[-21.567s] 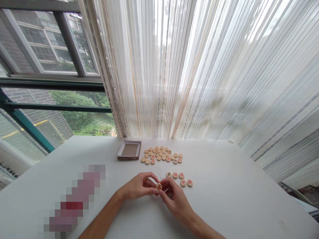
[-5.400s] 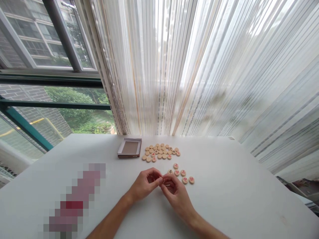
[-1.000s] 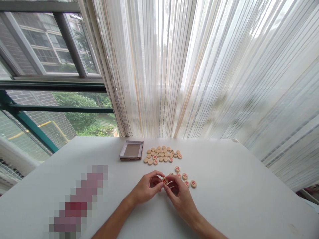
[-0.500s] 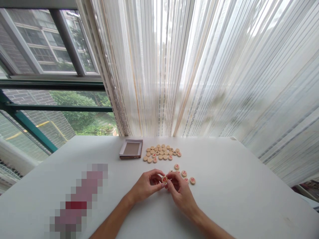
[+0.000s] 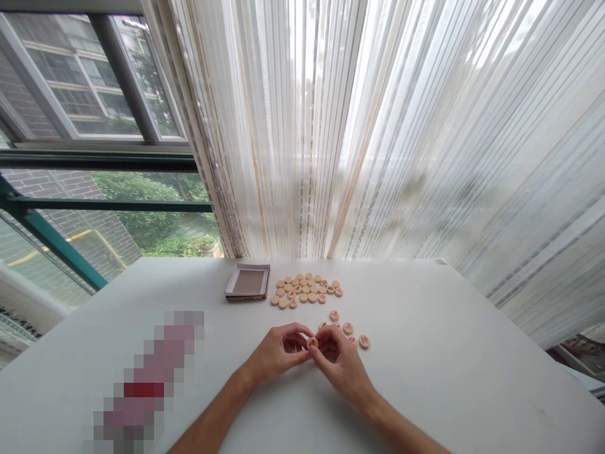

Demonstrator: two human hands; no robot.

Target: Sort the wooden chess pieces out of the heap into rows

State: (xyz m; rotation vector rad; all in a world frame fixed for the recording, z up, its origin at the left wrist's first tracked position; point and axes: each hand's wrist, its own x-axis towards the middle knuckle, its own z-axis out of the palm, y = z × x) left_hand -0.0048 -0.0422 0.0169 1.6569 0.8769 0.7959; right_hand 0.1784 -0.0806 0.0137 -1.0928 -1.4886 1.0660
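Between my fingertips, just above the white table, is a round wooden Chinese chess piece (image 5: 312, 343) with a red character facing me. My left hand (image 5: 280, 348) pinches it from the left, and my right hand (image 5: 341, 359) grips it from the right, its thumb over part of the face. Right behind my right hand lie several loose pieces, among them a red-marked piece (image 5: 363, 341) and another red-marked piece (image 5: 348, 328). My fingers partly cover some of these.
Farther back sits a cluster of chess pieces (image 5: 305, 290), many blank side up. Left of it is a shallow open box (image 5: 248, 282). A blurred-out patch (image 5: 146, 378) covers the table's left side. A string curtain (image 5: 302, 126) hangs behind the table (image 5: 425, 378).
The piece between my fingers has turned and dropped slightly, and my right thumb now covers more of its face. Both hands stay in nearly the same place.
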